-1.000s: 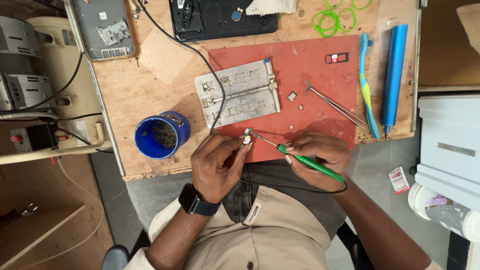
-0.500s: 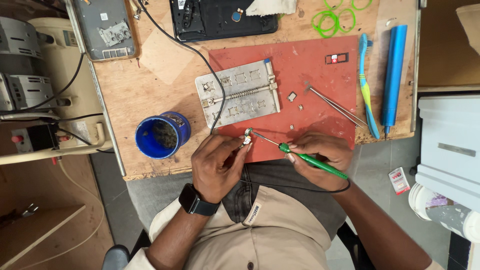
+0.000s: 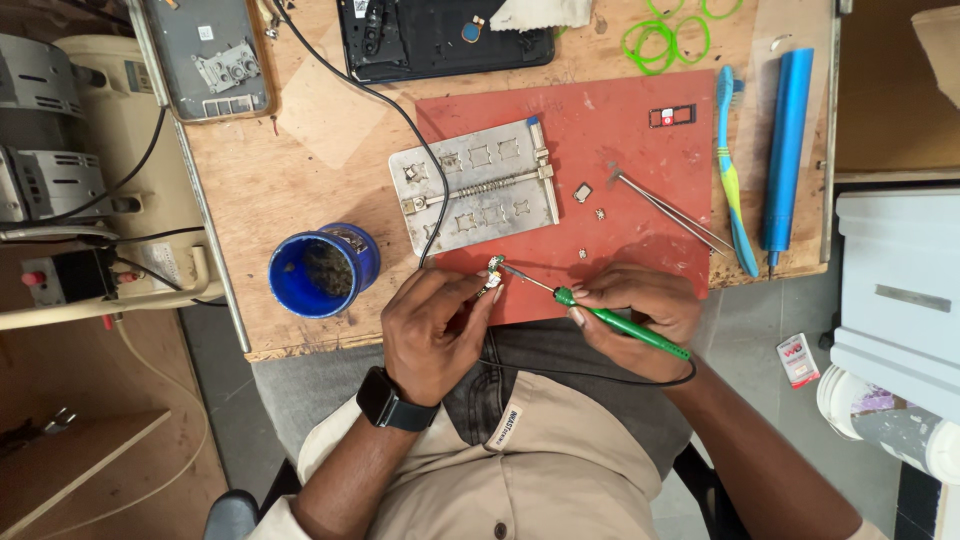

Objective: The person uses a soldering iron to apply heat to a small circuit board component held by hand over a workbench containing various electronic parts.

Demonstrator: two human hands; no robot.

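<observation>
While hands stay put, soldering iron [image 3: 600, 314] tilts flatter.

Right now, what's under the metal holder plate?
The metal holder plate lies on the red mat, its left edge over bare wooden bench. A black cable crosses it. Anything beneath is covered.

The small part [image 3: 493, 275] pinched in the left hand [image 3: 435, 335] is too tiny to identify, and the fingers [image 3: 470, 292] cover most of it. The soldering iron [image 3: 610, 318] runs under the right hand [image 3: 640, 315], so its grip is hidden. The phone [image 3: 440, 35] and the green rings [image 3: 668, 32] are cut off by the top edge. The 3 chips [image 3: 590, 212] on the red mat [image 3: 620, 130] are too small to tell apart.
</observation>
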